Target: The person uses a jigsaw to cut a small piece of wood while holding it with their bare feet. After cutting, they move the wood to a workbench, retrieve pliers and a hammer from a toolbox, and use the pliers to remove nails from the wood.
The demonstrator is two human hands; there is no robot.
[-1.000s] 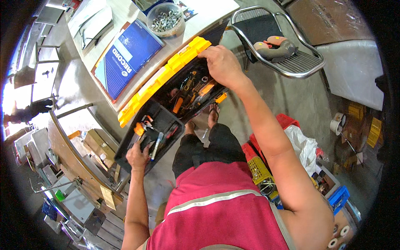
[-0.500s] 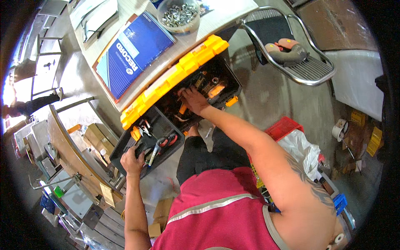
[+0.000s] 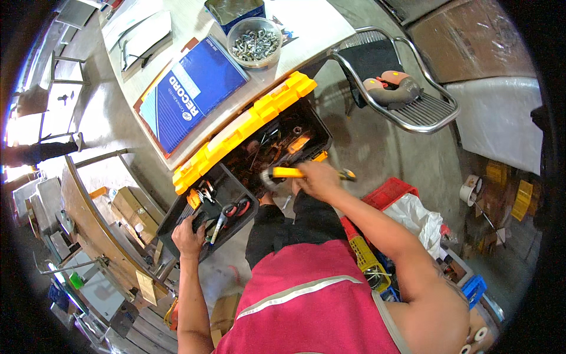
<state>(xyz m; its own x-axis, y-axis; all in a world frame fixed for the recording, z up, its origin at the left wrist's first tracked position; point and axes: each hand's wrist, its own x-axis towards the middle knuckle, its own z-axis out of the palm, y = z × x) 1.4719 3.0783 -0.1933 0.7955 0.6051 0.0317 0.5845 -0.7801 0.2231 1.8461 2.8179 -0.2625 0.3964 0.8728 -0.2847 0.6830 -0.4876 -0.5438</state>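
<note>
An open black toolbox with a yellow lid edge leans against the table, full of hand tools. My right hand grips a long tool with a yellow handle, held level just above the front rim of the box. My left hand holds the lower left corner of the black tool tray, where pliers with red grips and other tools lie. My legs in dark trousers stand right below the box.
A pale table carries a blue book, a clear bowl of screws and a dark box. A metal chair stands to the right. A red crate and white bag lie beside my right leg. Cardboard boxes sit left.
My right hand reached deep into the toolbox, then drew back toward me holding the yellow-handled tool. My left hand stayed on the tray corner.
</note>
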